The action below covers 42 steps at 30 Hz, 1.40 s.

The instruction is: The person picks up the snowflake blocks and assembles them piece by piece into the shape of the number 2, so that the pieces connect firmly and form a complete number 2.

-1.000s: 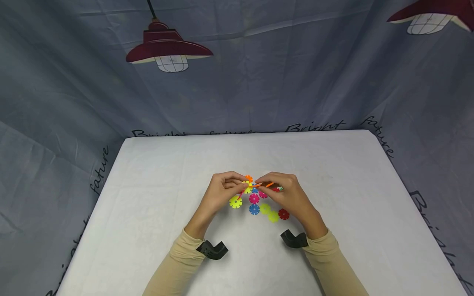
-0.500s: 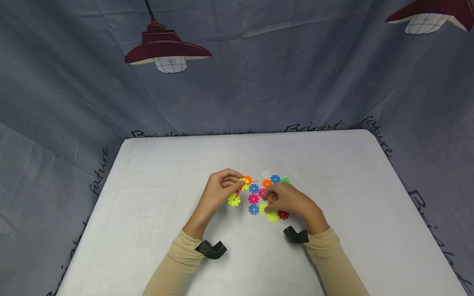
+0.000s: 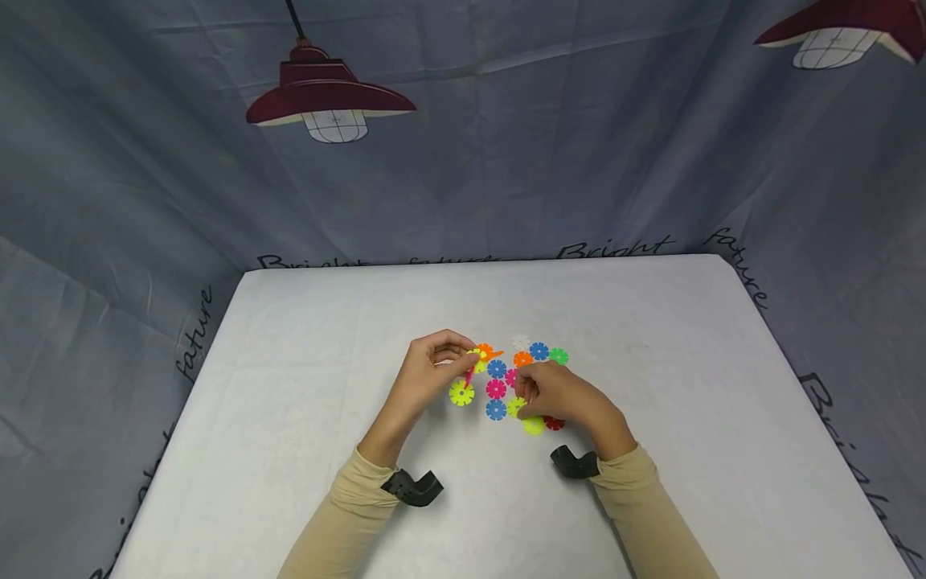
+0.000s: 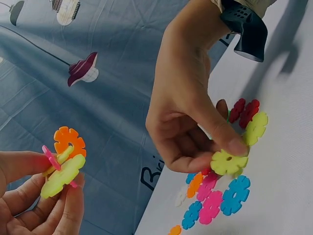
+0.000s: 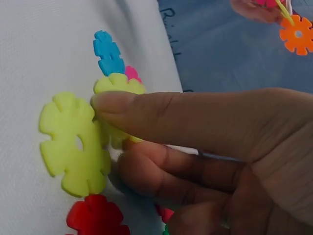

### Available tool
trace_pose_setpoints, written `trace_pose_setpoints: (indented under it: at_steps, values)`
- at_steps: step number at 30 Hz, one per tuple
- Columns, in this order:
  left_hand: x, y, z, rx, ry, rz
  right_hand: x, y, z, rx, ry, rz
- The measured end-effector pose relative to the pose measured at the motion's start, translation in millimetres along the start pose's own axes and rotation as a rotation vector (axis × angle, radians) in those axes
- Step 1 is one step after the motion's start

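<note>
My left hand holds up a small joined build of notched snowflake discs. In the left wrist view it shows a yellow disc, a pink disc set crosswise and an orange disc. My right hand is over the loose pieces to the right, pinching a yellow-green snowflake disc between thumb and fingers. That disc tilts up close over the table in the right wrist view. Right beside it lies another yellow-green disc, with a red disc next to that.
Several loose discs lie between and beyond the hands on the white table, among them a blue disc, a pink disc, an orange disc and a green disc. A grey curtain hangs behind the table.
My right hand has let go of an orange disc at the build and moved down and right to the loose pieces, where it pinches a yellow-green snowflake disc. The left hand keeps its hold, nearly still.
</note>
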<state>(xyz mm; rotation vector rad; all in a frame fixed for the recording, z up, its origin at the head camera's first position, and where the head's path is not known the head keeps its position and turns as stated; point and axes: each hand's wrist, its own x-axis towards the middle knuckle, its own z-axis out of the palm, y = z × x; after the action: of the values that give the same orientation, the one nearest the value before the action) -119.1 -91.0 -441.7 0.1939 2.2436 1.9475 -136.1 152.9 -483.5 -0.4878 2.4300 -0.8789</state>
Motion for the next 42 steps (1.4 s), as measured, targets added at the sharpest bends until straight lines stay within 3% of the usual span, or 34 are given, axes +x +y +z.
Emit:
trace_pose_setpoints:
  at_steps: [5, 13, 18, 21, 28, 42]
  values:
    - [0.2, 0.3, 0.0, 0.026, 0.016, 0.019, -3.7, -1.0, -6.5, 0.060, 0.128, -0.061]
    - [0.2, 0.4, 0.5, 0.036, -0.019, -0.008, -12.2, -5.4, -19.0, 0.494, 0.375, -0.236]
    - [0.0, 0.7, 1.2, 0.034, -0.081, -0.020, -15.8, -9.6, -22.3, 0.569, 0.470, -0.298]
    - [-0.6, 0.6, 1.2, 0.045, -0.106, -0.023, -16.6, -10.0, -22.8, 0.581, 0.486, -0.297]
    - [-0.8, 0.5, 0.4, 0.060, -0.135, -0.025, -16.9, -10.6, -21.5, 0.575, 0.438, -0.279]
    - [-1.9, 3.2, 3.3, 0.071, -0.092, -0.030, -18.2, -17.9, -18.3, 0.557, 0.481, -0.322]
